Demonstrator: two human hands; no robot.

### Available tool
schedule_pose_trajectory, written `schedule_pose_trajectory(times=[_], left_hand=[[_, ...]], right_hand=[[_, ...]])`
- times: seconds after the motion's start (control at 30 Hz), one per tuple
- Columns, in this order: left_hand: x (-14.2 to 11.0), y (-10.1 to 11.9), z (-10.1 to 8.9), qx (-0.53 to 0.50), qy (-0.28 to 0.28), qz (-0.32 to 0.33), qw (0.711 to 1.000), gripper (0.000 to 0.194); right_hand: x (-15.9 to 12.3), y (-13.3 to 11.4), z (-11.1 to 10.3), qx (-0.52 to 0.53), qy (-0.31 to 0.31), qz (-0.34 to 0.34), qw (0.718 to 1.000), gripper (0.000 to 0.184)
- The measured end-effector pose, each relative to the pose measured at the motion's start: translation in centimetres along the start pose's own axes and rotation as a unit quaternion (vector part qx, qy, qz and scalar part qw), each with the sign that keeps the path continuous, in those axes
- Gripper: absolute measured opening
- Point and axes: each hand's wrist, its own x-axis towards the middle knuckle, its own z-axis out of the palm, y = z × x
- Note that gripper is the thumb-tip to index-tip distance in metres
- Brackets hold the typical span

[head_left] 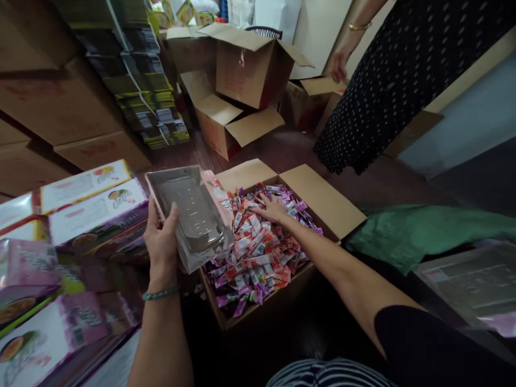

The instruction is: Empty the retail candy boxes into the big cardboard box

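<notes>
My left hand (161,239) grips a clear plastic tray (192,212) held together with a pink printed box (220,196), tilted above the left edge of an open cardboard box (322,201). That box is full of several small pink, red and purple sachets (258,258). My right hand (271,208) reaches into the box and rests on the sachets near its far side, fingers spread flat over them. A green braided band circles my left wrist.
Stacked pink and white printed cartons (97,212) lie to the left. Open cardboard boxes (245,64) and a strapped pile of flat packaging (141,75) stand behind. A person in a dotted dark dress (387,80) stands at the right. A green bag (419,231) lies right.
</notes>
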Motion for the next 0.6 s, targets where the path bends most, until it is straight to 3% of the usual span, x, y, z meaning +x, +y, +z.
schedule_pose_trajectory(times=[0.1,0.2,0.3,0.47,0.6], left_hand=[[-0.5,1.0,0.8,-0.090,0.017,-0.013,0.996,0.079],[-0.9,1.4,0.8,-0.111,0.031,-0.003,0.993,0.074],[-1.3,1.4,0.5,-0.103,0.049,0.003,0.994,0.067],[-1.7,1.9,1.1,-0.045,0.049,-0.044,0.997,0.061],[-1.5,1.9,2.6,-0.027,0.024,-0.110,0.993,0.062]], right_hand=[[-0.8,-1.8,3.7,0.010,-0.069,-0.014,0.997,0.078],[-3.4,-3.7,7.9,-0.018,-0.021,-0.062,0.998,0.076],[-4.8,-4.2,10.6,-0.035,0.018,-0.094,0.995,0.074],[-2.5,-3.8,12.3,-0.010,-0.029,-0.086,0.996,0.074],[-0.4,-4.0,12.0,0.053,-0.039,-0.101,0.993,0.077]])
